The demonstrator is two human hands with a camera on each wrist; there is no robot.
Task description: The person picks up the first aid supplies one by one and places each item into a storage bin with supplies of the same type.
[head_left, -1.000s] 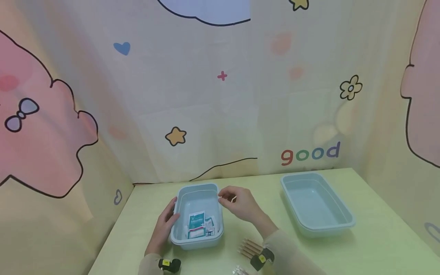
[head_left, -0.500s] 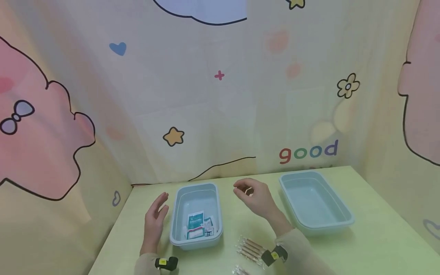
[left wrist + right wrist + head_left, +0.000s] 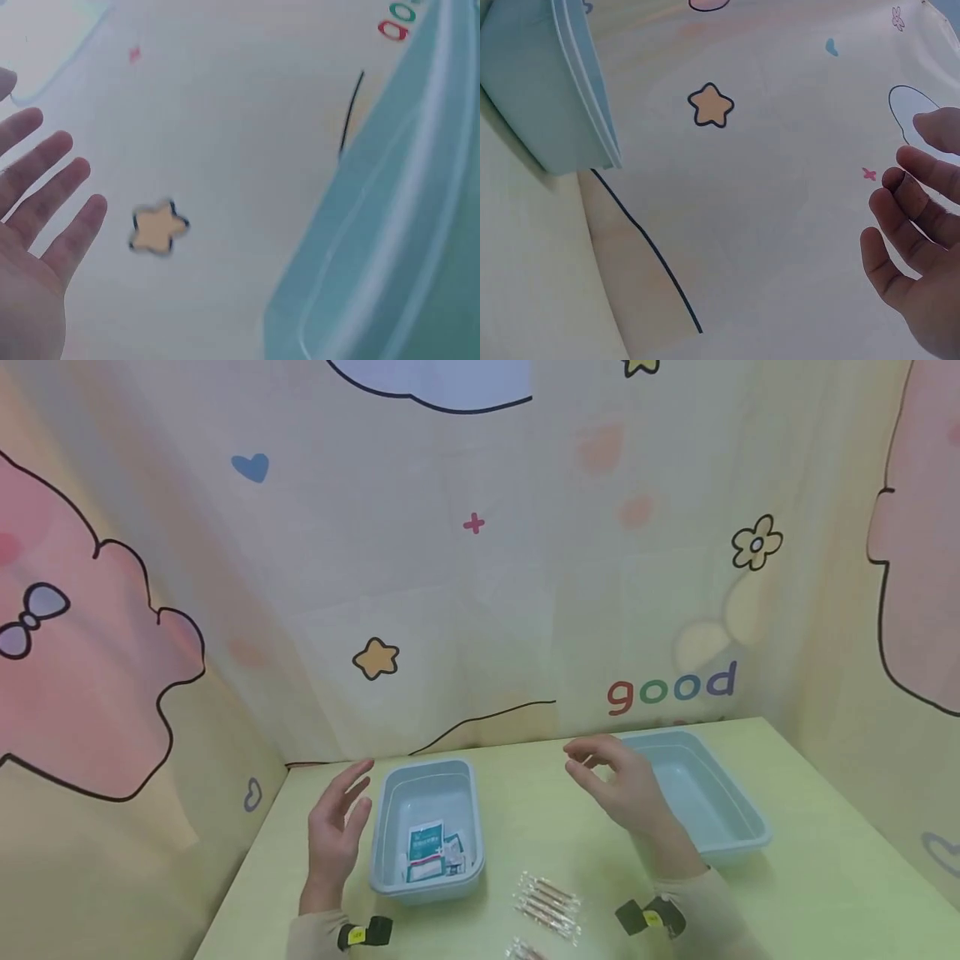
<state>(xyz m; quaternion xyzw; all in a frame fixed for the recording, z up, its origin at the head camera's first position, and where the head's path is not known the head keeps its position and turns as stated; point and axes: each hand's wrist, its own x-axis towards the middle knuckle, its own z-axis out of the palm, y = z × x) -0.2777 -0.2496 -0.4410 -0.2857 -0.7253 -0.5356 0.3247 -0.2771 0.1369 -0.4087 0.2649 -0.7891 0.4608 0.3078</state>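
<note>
My left hand (image 3: pixel 334 839) is held up at the left side of a light blue plastic tub (image 3: pixel 429 781), its fingers spread and apart from the rim. Inside that tub lie several small packets (image 3: pixel 427 852), green and white, at the near end. Over the table, in front of a second light blue tub's left side, I hold my right hand (image 3: pixel 626 785). Its fingers are loosely bent with nothing between them, as the right wrist view also shows with the fingers (image 3: pixel 896 221) apart. The left wrist view has the fingers (image 3: pixel 52 161) of my left hand fanned out.
The second tub (image 3: pixel 708 793) stands at the right of the pale green table (image 3: pixel 525 835). Several thin brown sticks in clear wrappers (image 3: pixel 549 906) lie between the tubs, with more wrapped ones (image 3: pixel 525 950) at the bottom edge. A printed curtain (image 3: pixel 450 593) rises behind the table.
My left hand has let go of the left tub's side and moved slightly left. My right hand has moved right, from that tub's rim to the second tub. The packets stay put.
</note>
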